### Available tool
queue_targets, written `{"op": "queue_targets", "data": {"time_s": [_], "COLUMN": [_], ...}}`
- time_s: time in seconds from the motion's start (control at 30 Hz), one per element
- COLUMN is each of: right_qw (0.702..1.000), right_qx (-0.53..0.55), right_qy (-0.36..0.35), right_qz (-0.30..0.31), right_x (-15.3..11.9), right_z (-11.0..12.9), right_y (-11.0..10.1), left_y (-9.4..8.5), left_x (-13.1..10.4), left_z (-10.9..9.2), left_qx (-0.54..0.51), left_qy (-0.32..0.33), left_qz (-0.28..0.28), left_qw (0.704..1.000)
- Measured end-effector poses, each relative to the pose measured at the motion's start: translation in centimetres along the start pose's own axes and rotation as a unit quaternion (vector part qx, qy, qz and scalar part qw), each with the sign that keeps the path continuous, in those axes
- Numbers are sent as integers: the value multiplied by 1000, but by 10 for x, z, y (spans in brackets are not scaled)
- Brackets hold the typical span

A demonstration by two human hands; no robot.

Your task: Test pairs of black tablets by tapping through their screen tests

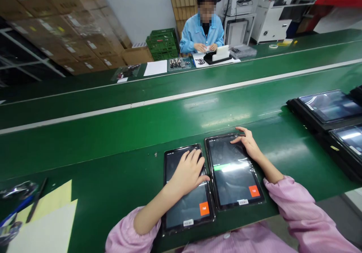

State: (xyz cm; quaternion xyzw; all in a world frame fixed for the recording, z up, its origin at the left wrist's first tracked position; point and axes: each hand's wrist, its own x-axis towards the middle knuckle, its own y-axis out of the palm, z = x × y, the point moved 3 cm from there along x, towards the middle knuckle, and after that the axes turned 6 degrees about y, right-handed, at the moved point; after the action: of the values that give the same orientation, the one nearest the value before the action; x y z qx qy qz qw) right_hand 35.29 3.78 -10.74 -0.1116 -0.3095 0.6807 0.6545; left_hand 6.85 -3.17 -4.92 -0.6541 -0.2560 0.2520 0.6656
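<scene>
Two black tablets lie side by side on the green bench in front of me, screens up. My left hand (188, 172) rests over the upper part of the left tablet (181, 211), fingers stretched and thumb out toward the gap between the two. At the top right corner of the right tablet (232, 181) is my right hand (247, 143), its fingers apart, one reaching over the screen and another past the top edge. Each screen has an orange "Fail" box at its lower right; a green bar crosses the right screen. Neither hand grips anything.
Tablets in black trays (313, 121) stand at the right. Yellow and white paper (48, 223), a dark pen (36, 200) and clear plastic items lie at the left. Beyond the white divider strip (181, 95), a person in blue (202, 34) works with small parts. Stacked cartons (65, 26) stand behind.
</scene>
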Motion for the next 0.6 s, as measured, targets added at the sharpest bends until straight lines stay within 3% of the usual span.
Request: {"op": "queue_targets", "data": {"time_s": [0.17, 0.4, 0.6], "right_qw": [999, 1000, 999], "right_qx": [-12, -3, 2], "right_qy": [-9, -5, 5], "right_qz": [-41, -24, -40], "right_x": [-1, -2, -1], "right_z": [1, 4, 6], "right_y": [-6, -3, -2], "left_y": [-24, -29, -37], "left_x": [-9, -12, 6], "left_z": [25, 63, 79], "left_qx": [-21, -58, -197], "left_qy": [-57, -83, -90], "left_qz": [-12, 14, -18], "left_qw": [998, 995, 976]}}
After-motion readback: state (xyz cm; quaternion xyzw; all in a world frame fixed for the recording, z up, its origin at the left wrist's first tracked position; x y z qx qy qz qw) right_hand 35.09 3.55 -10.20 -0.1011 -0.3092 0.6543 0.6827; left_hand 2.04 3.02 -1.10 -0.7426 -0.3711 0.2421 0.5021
